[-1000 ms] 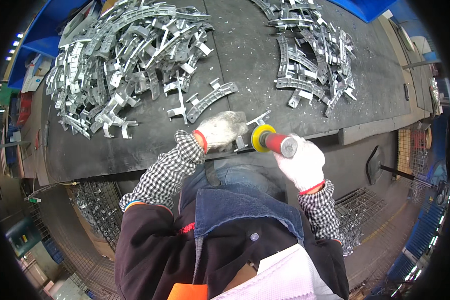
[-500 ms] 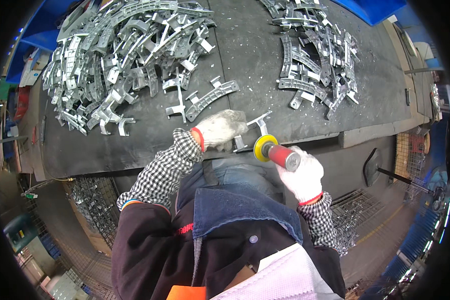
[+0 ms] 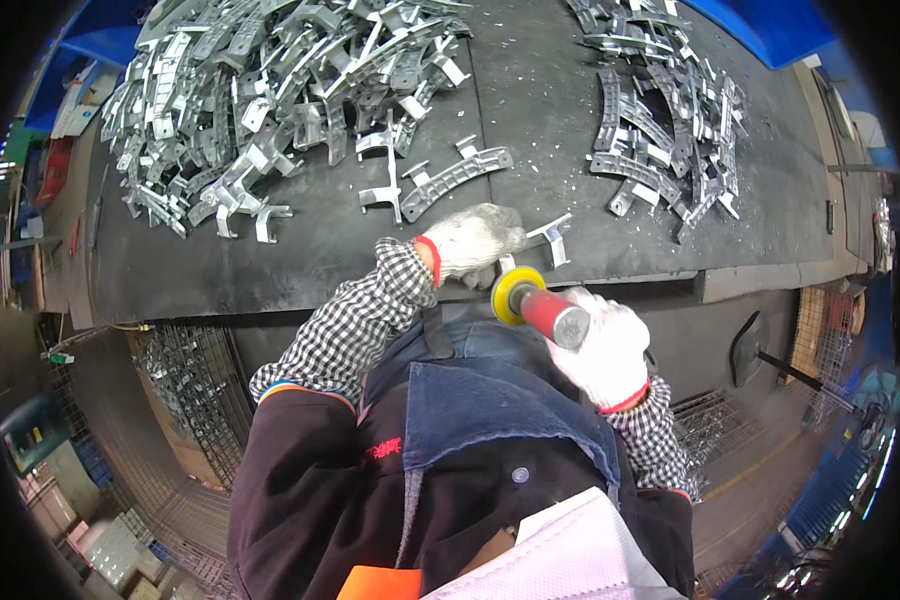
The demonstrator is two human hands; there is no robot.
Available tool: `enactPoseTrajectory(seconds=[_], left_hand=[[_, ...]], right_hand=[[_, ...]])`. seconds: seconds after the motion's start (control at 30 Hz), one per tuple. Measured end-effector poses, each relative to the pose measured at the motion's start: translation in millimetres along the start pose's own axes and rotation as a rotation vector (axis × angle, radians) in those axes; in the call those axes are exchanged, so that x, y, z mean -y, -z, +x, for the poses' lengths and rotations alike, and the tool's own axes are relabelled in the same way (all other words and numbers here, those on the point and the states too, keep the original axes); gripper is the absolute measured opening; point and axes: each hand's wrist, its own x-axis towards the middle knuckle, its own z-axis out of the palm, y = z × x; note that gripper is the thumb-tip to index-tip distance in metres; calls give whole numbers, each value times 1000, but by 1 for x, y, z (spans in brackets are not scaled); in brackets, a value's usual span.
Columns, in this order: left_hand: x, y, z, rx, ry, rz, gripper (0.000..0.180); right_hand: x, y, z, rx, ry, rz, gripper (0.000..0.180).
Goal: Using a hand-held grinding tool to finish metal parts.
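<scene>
You have one view only, from the camera worn on your head, and it looks steeply down past your chest onto the near edge of the bench [image 3: 300, 262]. It faces forward and down, so your forearms come up from the lower edge and your left hand [image 3: 475, 242] and right hand [image 3: 610, 345] sit close under the lens, near mid-picture. The bench's far side runs along the top of the picture, its left and right ends curving toward the rim. The fisheye bends straight edges and darkens the corners. Floor shows below the near edge.
</scene>
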Motion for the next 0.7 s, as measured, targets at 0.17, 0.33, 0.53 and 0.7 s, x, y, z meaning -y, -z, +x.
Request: enactPoseTrajectory(seconds=[0.17,0.33,0.53,0.7], left_hand=[[3,-1,2,-18,-44,96,33],[2,1,6,-12,-7,96,33],[-5,1,5,4,28,-19,33],[0,4,3,-13,-49,62,32]], right_hand=[[7,1,8,-54,17,-10,38],[9,6,10,-63,76,-25,40],[0,21,-6,179,61,-169,27],[10,9,11,-91,65,13,36]])
